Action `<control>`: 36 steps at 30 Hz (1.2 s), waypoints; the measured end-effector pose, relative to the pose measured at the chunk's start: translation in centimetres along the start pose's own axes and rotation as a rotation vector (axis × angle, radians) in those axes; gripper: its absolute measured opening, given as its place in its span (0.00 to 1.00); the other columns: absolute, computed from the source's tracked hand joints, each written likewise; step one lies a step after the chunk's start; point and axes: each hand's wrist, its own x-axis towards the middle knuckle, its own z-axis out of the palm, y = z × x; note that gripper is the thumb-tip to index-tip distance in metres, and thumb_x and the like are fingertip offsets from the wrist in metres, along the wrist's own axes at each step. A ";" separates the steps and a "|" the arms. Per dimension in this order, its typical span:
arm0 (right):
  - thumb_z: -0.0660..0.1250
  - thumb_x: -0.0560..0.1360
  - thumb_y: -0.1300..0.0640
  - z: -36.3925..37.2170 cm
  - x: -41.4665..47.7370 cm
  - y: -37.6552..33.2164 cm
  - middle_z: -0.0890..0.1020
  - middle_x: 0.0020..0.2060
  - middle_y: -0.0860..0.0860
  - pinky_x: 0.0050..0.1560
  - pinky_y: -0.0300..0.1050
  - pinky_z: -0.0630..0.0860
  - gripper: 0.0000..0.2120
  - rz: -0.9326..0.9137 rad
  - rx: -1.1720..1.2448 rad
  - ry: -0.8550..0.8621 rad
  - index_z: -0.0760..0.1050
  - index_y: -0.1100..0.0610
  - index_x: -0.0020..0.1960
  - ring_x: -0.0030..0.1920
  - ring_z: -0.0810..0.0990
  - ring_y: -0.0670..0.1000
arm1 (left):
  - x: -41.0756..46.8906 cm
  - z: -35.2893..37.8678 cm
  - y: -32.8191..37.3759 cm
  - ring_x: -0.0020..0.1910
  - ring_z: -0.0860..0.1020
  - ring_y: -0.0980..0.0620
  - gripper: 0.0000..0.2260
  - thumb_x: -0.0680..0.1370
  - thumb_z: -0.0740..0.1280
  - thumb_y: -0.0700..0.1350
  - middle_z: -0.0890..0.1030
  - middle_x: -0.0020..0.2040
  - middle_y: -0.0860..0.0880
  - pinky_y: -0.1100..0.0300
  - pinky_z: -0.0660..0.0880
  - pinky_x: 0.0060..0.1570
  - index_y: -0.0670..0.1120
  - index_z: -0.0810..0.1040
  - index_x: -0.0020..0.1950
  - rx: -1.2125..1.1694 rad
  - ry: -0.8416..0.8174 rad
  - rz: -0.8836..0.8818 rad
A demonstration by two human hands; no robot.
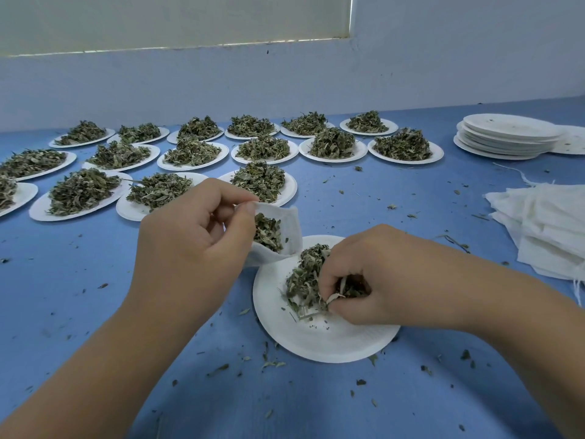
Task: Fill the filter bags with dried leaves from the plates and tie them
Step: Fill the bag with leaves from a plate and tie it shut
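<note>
Blue desk (79, 280) is carrying rows of leaf-heaped paper plates (190, 167) at the back, a pile of white filter bags (544, 223) at the right and a stack of bare plates (506, 128) behind them. Over the near plate (316, 340), the right hand (373, 280) is curling its fingers round a clump of dried leaves (304, 280). The left hand (190, 242) is pinching open a part-filled filter bag (289, 223) just beyond its far rim.
</note>
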 end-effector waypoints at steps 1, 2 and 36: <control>0.67 0.72 0.54 -0.2 -0.1 0.1 0.81 0.40 0.41 0.42 0.41 0.76 0.04 -0.002 0.034 0.011 0.79 0.47 0.42 0.42 0.78 0.42 | 0.0 0.0 0.0 0.26 0.69 0.51 0.05 0.75 0.65 0.47 0.75 0.33 0.50 0.73 0.63 0.26 0.57 0.79 0.44 0.006 0.004 0.005; 0.68 0.71 0.54 -0.4 -0.1 0.2 0.81 0.39 0.41 0.41 0.40 0.76 0.03 -0.002 0.064 0.024 0.79 0.46 0.42 0.41 0.78 0.41 | 0.0 0.0 -0.1 0.26 0.69 0.52 0.05 0.75 0.65 0.47 0.75 0.33 0.50 0.72 0.63 0.26 0.57 0.79 0.44 0.011 0.010 0.012; 0.72 0.69 0.50 -1.8 0.0 -0.1 0.81 0.30 0.39 0.34 0.37 0.74 0.02 0.147 0.314 0.272 0.80 0.45 0.38 0.30 0.77 0.40 | -1.1 1.5 1.3 0.32 0.69 0.54 0.05 0.76 0.64 0.45 0.74 0.30 0.54 0.61 0.67 0.31 0.49 0.80 0.47 0.291 -0.107 0.163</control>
